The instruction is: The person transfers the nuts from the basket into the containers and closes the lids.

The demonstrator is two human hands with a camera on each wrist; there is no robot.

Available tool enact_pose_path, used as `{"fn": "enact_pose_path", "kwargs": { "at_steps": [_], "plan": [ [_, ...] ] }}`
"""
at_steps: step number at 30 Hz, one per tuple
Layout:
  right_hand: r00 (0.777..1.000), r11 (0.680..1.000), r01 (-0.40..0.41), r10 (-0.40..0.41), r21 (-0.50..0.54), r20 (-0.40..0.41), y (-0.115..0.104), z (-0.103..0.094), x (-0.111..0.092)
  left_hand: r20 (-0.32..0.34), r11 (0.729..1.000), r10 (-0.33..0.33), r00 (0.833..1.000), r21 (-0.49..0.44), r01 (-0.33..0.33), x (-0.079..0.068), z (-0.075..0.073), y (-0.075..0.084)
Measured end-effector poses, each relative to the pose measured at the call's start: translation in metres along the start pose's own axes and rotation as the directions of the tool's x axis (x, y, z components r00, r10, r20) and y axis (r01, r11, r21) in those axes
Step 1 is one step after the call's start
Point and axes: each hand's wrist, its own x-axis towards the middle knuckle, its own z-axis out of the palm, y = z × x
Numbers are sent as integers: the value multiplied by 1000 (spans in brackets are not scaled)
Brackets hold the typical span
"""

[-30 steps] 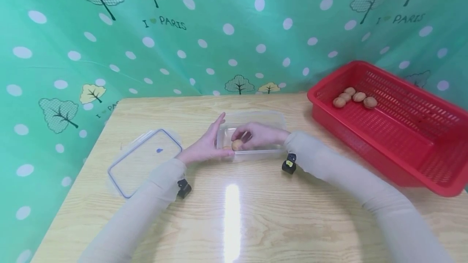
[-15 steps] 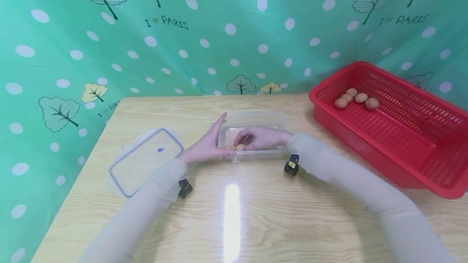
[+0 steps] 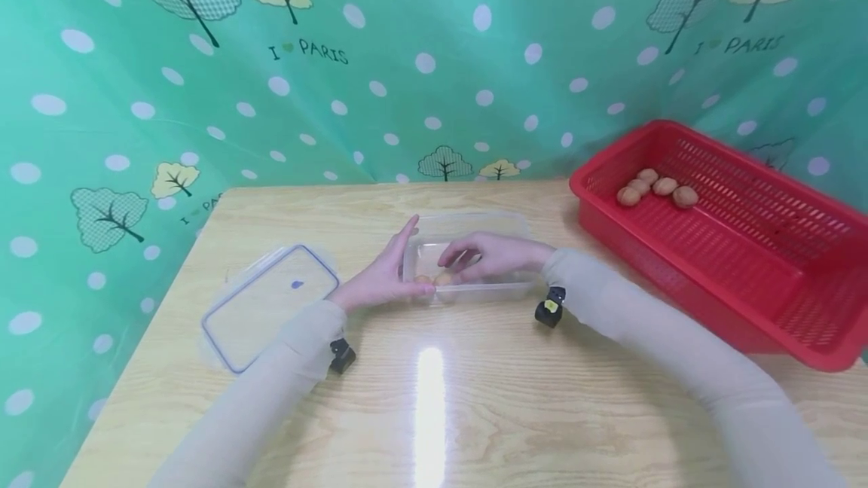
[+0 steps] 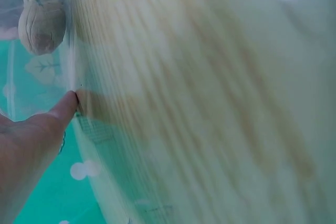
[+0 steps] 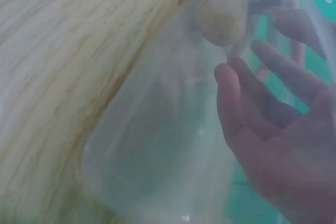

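Note:
A clear plastic food container stands near the table's middle, with two walnuts inside at its near left corner. My left hand holds that end, its thumb along the near rim and its fingers spread on the left side. In the left wrist view, the thumb touches the rim below the walnuts. Inside the container, my right hand is just right of one walnut. The right wrist view shows its loosely bent fingers apart from the walnut, through the cloudy wall.
A large red plastic basket stands on the right, with several walnuts at its far left end. A clear lid with a blue seal lies left of the container. Behind the wooden table hangs a green patterned cloth.
My right hand has lowered the walnut beside the other one, let it go and drawn slightly right. My left hand stays on the container.

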Motion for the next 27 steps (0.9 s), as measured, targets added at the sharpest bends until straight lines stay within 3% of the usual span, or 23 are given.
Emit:
{"fn": "enact_pose_path", "kwargs": {
  "at_steps": [3, 12, 20, 27],
  "plan": [
    [1000, 1000, -4, 4, -4, -6, -3, -3, -6, -9, 1000, 6, 1000, 12, -6, 3, 2, -12],
    [998, 998, 4, -8, -58, -59, -8, -9, -26, -8, 999, 25, 1000, 25, -25, 2, 1, -10],
    [993, 996, 48, -55, -71, -108, -12, -26, -48, -5, 1000, 14, 1000, 14, -14, 2, 0, -7],
    [990, 998, 8, -17, -64, -137, -14, -41, -74, -2, 1000, 27, 1000, 4, -27, 2, 0, -10]
  ]
}}
